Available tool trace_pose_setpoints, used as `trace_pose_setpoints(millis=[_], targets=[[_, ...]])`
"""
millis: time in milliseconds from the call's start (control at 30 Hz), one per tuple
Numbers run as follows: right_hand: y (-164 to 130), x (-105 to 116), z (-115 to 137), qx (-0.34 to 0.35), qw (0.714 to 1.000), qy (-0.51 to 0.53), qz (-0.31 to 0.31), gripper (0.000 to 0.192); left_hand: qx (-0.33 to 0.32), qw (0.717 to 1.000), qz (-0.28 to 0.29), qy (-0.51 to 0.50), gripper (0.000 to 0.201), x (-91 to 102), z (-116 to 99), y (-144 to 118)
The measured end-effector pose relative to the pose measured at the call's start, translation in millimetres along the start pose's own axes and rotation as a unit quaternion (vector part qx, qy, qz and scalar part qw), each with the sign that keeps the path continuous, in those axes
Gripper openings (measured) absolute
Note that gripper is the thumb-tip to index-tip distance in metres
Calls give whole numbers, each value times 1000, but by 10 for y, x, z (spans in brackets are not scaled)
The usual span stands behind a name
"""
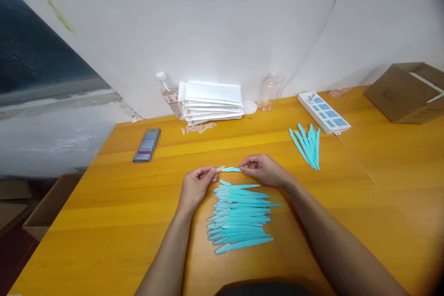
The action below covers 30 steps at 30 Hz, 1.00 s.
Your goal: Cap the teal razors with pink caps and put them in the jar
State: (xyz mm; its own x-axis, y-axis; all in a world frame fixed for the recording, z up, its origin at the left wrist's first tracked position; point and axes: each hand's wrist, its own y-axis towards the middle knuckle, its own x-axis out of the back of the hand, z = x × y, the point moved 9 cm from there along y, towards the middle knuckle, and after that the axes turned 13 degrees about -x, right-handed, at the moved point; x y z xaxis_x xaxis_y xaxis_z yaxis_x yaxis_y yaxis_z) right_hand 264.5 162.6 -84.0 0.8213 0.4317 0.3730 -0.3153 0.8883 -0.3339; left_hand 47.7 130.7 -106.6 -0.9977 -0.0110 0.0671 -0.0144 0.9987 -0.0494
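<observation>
Landmark = the pile of blue sticks (244, 216) on the worktop (104, 226); all places off that.

Blue stick (232, 169) is up just past the pile's far edge, between the two hands; its long axis runs left-right, near parallel to the sticks in the pile; handle end points right, narrow blade-like end points left.

Left hand (198, 186) is off the pile's far-left corner, thumb and fingertips pinching a clear cap (219, 169); right hand (264, 169) is beyond the pile's far-right part, pinching the stick by its handle end; neither hand is spread.

Key relation: cap and stick sit end to end on nearly one line, cap to the left, stick to the right; the join looks touching or very close, can't tell whether the cap is over the tip; left hand is nearer the narrow end, right hand owns the handle; my read is that keeping the two axes in line matters most here, a tilt at either pinch would spoil it.

Around it: loose sticks (307, 147) lie beyond the pile to the right, well apart from it, fanned, long axes mostly pointing away from the person; small clear pieces (198, 128) lie beyond the pile to the left, in front of the white packs (212, 95).
</observation>
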Motion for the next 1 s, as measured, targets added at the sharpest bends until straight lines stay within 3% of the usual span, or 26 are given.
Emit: trace_pose_setpoints(millis=[200,333,400,433,500,567,633,700,833,900,1000], targets=[[-1,-70,17,20,999,-38,-1,34,9,1000,27,-4,42,-194,14,-16],[-43,-76,76,28,998,-59,11,36,6,999,45,-6,41,-211,-42,-22],[-72,66,72,15,996,-81,-18,39,5,997,74,3,40,-172,-133,-51],[-89,216,45,-1,992,-105,-64,40,4,996,88,13,38,-136,-192,-79],[-167,650,-73,-71,959,-180,-208,41,2,993,106,44,35,-50,-299,-170],[-324,1096,-269,-185,887,-251,-340,39,9,991,115,74,33,16,-340,-310],[-459,1380,-467,-280,830,-281,-392,41,22,987,128,94,34,24,-297,-482],[-514,1504,-604,-327,807,-294,-393,42,25,984,137,112,34,9,-223,-640],[-502,1490,-678,-346,805,-308,-371,40,-13,968,135,213,33,97,-224,-733],[-460,1428,-648,-330,813,-311,-364,39,-32,959,114,258,34,247,-311,-615],[-337,1285,-581,-278,835,-329,-342,36,-64,953,61,291,38,555,-463,-205]])
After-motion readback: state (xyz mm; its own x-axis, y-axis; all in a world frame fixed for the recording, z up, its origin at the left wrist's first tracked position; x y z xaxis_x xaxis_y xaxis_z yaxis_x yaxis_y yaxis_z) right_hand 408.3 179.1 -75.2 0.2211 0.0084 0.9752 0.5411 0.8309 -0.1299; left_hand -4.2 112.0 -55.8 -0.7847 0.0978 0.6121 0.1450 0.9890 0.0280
